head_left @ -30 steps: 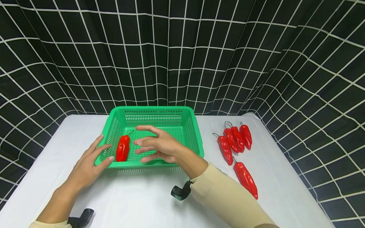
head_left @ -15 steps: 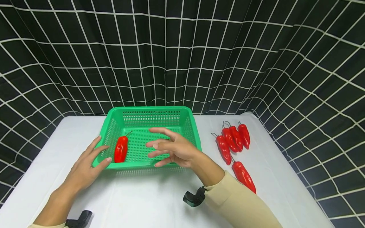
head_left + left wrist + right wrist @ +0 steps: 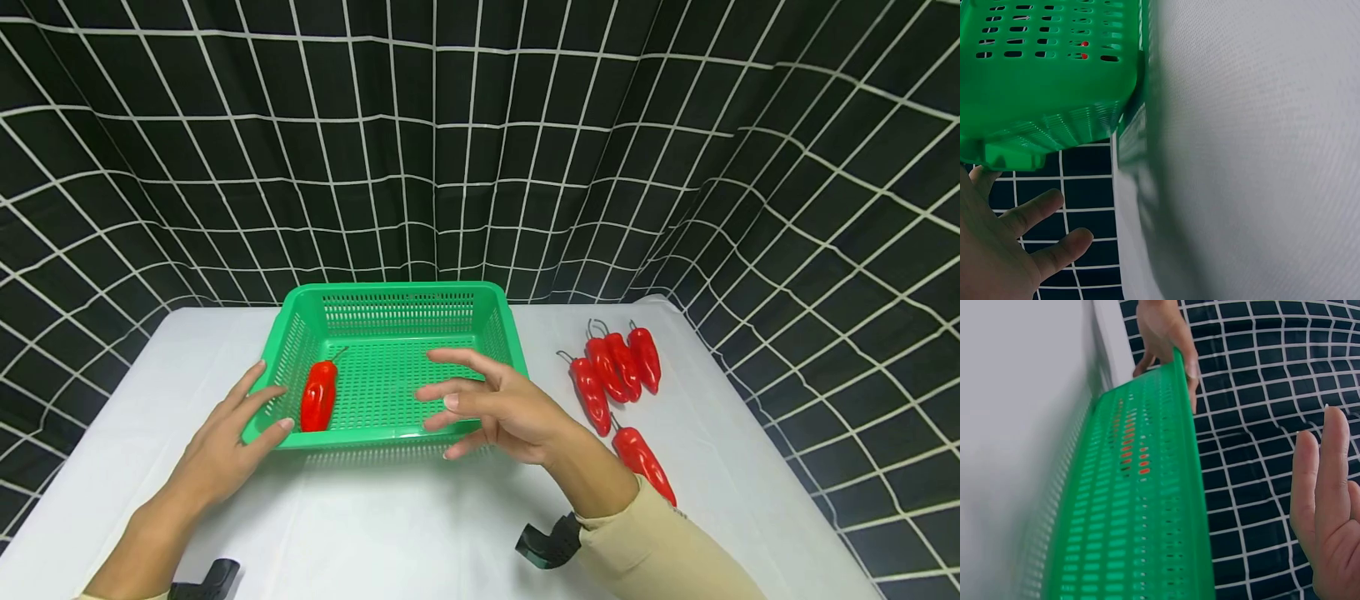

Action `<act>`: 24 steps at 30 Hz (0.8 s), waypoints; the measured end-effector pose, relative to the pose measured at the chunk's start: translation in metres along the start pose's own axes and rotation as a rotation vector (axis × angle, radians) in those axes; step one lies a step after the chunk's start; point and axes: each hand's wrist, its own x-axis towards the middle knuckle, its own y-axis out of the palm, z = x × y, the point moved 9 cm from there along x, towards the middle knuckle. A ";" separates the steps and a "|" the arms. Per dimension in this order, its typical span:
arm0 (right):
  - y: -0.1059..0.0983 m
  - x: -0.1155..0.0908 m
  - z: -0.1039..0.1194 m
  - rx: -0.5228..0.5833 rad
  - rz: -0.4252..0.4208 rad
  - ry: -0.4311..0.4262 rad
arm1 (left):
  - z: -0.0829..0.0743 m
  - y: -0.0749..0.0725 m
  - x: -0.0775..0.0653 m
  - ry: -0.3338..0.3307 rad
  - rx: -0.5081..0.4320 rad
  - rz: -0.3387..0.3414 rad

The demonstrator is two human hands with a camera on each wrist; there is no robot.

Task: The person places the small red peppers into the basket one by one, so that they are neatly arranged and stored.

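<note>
In the head view, my left hand (image 3: 217,446) is at the near-left corner of a green plastic basket (image 3: 397,434), holding its rim with thumb and forefinger over the edge. Its other fingers spread outside the wall, as the left wrist view shows. One red pepper (image 3: 318,396) with a thin stem lies inside on the basket's left side. My right hand (image 3: 510,408) hovers over the near-right part of the basket, fingers spread and loosely bent, holding nothing. In the right wrist view, red shows through the slots of the basket wall (image 3: 1129,519).
Right of the basket, several red peppers (image 3: 591,393) lie in a cluster on the white tabletop (image 3: 375,517). A nearer red pepper (image 3: 641,462) is partly covered by the right sleeve (image 3: 660,542). Black cloth with white grid lines (image 3: 420,150) surrounds the back and sides.
My right hand has drawn away from beside the pepper in the basket, moving right and slightly toward me. The left hand stays at the basket corner.
</note>
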 end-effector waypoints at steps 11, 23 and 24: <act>-0.012 -0.031 0.014 0.015 -0.009 -0.067 | -0.001 0.000 0.000 0.006 0.003 -0.001; -0.032 -0.059 0.028 -0.032 -0.041 -0.124 | 0.001 0.001 -0.001 -0.019 0.005 0.015; -0.034 -0.061 0.030 -0.032 -0.041 -0.134 | 0.001 0.001 -0.001 -0.020 0.007 0.017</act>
